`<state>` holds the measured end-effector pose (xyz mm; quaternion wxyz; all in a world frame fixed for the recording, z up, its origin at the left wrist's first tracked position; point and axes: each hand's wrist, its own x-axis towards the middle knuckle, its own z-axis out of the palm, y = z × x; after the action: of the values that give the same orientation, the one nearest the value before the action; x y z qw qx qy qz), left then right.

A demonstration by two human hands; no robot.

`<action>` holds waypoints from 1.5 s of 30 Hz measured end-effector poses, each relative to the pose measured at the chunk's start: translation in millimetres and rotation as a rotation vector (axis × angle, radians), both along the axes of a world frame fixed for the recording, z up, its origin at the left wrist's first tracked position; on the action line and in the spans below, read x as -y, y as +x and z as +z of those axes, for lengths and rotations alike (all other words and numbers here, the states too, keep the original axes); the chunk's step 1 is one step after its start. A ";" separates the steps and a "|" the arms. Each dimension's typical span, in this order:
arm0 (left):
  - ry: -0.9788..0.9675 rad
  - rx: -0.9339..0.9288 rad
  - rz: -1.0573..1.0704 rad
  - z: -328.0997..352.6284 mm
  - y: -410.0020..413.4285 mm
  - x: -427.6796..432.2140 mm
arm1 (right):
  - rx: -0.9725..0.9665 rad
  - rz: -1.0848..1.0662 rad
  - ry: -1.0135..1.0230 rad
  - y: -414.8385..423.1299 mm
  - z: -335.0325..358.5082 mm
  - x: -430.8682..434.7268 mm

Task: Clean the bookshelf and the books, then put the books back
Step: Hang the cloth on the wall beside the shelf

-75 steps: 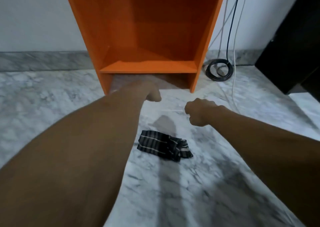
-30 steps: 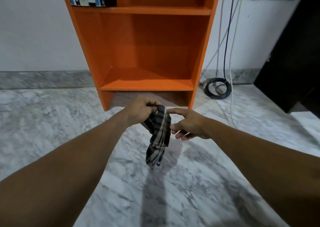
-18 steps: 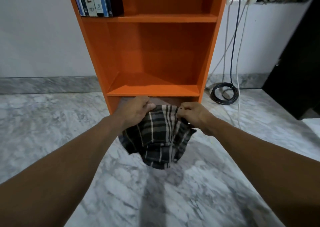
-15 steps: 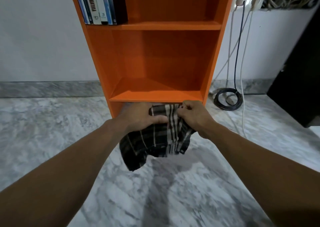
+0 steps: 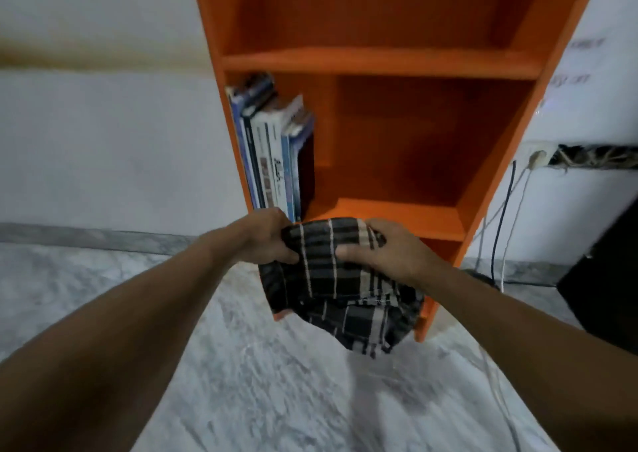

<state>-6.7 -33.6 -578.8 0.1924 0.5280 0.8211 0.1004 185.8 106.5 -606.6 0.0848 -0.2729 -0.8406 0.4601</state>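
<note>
An orange bookshelf [image 5: 379, 61] stands against the white wall. Several books [image 5: 272, 155] stand upright at the left end of its middle shelf; the rest of that shelf is bare. A dark checked cloth [image 5: 341, 286] hangs bunched in front of the shelf's lower part. My left hand [image 5: 266, 237] grips the cloth's upper left edge. My right hand [image 5: 390, 248] holds its upper right part, thumb lying across the fabric. Both hands are level with the front edge of the middle shelf.
Marble floor [image 5: 276, 382] lies below. Cables [image 5: 500, 224] drop from a wall socket [image 5: 535, 156] right of the shelf. A black piece of furniture [image 5: 607, 279] stands at the far right.
The cloth was on the floor, then my left hand lifted it and my right hand joined. Both hands have risen with it, and the view has tilted up to the shelf with books.
</note>
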 end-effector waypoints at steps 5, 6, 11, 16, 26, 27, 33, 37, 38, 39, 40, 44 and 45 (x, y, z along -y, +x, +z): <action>0.121 -0.050 0.160 234.3 -36.5 46.7 | 0.222 0.223 0.129 -54.7 214.3 27.8; 0.128 -0.073 0.175 277.6 -42.5 58.4 | 0.222 0.241 0.155 -66.1 258.4 37.7; 0.159 -0.293 0.254 484.5 -90.4 118.6 | 0.099 0.309 0.414 -137.7 483.8 81.1; 0.250 -0.401 0.272 634.1 -119.8 178.7 | -0.157 0.316 0.562 -194.9 657.6 140.1; 0.514 -0.578 0.336 709.4 -210.9 190.6 | -0.331 0.221 0.783 -282.9 742.9 144.7; 0.520 -0.585 0.319 713.2 -218.6 183.1 | -0.346 0.205 0.788 -290.5 748.1 139.3; 0.514 -0.570 0.317 734.2 -289.3 121.3 | -0.390 0.113 0.830 -354.6 772.8 91.9; 0.524 -0.557 0.297 748.2 -338.8 80.9 | -0.396 -0.044 0.833 -403.3 776.5 64.8; 0.520 -0.569 0.281 749.6 -351.6 69.9 | -0.392 -0.094 0.839 -415.4 775.4 59.7; 0.543 -0.574 0.264 751.0 -361.5 60.7 | -0.410 -0.139 0.832 -425.3 774.7 55.9; 0.588 -0.568 0.241 752.4 -373.1 49.7 | -0.456 -0.183 0.822 -436.8 773.9 49.5; 0.704 -0.464 0.159 756.5 -419.6 3.5 | -0.631 -0.335 0.826 -471.2 770.8 24.9; 0.708 -0.443 0.138 757.7 -431.5 -8.2 | -0.618 -0.355 0.834 -477.8 771.2 16.7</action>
<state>-438.2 -25.4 178.9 -0.1892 0.5141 0.7909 0.2728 -292.0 89.8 164.6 0.5053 -0.2059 -0.8286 0.1252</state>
